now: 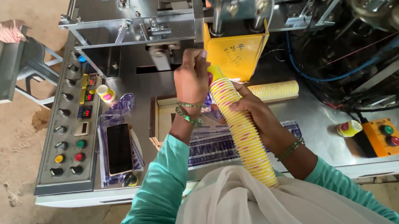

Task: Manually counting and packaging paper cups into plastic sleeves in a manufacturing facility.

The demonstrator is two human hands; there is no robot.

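A long stack of nested yellow paper cups (244,132) leans from my chest up toward the yellow chute (237,52) of the machine. My right hand (252,109) wraps around the stack's upper part from the right. My left hand (191,79) grips the top end of the stack by the chute, where a cup's pink-and-yellow side shows. Both wrists carry green bangles, and the sleeves are teal.
A second cup stack (273,90) lies behind on the steel table (314,117). A control panel (68,132) with knobs and buttons, a phone (119,148) and a single cup (105,93) sit at left. An orange button box (385,136) and cables are at right.
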